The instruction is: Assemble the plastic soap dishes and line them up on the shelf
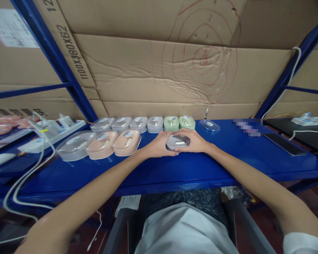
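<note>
Both hands are wrapped around a small grey oval case (172, 140) with a white bar on its front. My left hand (157, 145) grips its left side, and my right hand (197, 141) closes on the right side, with fingers meeting over the top. The hands hide much of the case. Just behind them stand two green cases (171, 123) with clear covers. A loose clear oval lid (210, 126) with a round sticker lies on the blue table (159, 173), behind and right of my right hand.
Several grey cases (122, 124) line the back left. In front of them are two peach cases (102, 144) and a larger grey case (75, 145). Power strips (51, 135) with white cables sit far left. A dark phone (284, 144) lies right. Cardboard (148, 70) walls the back between blue posts.
</note>
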Motion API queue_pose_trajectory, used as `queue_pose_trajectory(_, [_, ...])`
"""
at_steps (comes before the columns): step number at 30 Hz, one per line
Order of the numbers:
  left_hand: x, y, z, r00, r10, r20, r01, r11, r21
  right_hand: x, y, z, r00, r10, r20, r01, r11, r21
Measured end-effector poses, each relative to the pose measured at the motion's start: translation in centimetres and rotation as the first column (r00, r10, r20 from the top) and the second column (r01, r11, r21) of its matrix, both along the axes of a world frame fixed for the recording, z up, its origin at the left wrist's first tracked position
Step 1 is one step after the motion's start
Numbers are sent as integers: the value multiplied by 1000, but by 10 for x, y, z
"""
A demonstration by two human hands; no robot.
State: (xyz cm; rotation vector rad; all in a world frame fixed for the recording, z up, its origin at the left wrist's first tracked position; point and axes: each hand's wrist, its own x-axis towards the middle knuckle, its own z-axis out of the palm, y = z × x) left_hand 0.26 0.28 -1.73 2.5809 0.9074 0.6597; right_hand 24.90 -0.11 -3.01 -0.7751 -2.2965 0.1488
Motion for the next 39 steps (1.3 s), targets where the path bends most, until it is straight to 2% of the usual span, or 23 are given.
queue_pose_trajectory(8, [0,0,1,1000,7,2,-7,1000,-15,2,-1,1,999,-3,34,2,999,47])
queue_pose_trajectory(16, [-3,4,-5,999,-19,37,20,1000,-24,4,-2,7,999,6,-35,-2,994,107])
queue_pose_trajectory(21, [-5,9,-10,997,45,63,-41,996,-75,10,1,12,993,-11,-115,20,997,78])
queue_pose_trajectory(26, [-5,6,-5,998,13,67,-9,998,-67,19,8,18,956,-56,-288,60,998,4])
queue_pose_trajectory(30, [-4,3,0,999,52,7,-51,994,-93,25,16,22,829,-157,-537,48,976,-213])
queue_pose_trajectory(33, [-5,3,0,998,56,-5,-57,994,-96,28,21,24,670,-308,-675,2,911,-413])
queue_pose_trajectory(36, [-6,5,-2,999,53,-10,-54,994,-90,30,22,26,518,-400,-756,-161,823,-545])
queue_pose_trajectory(39, [-6,6,-3,998,57,-23,-59,995,-79,31,22,28,428,-403,-809,-349,752,-559])
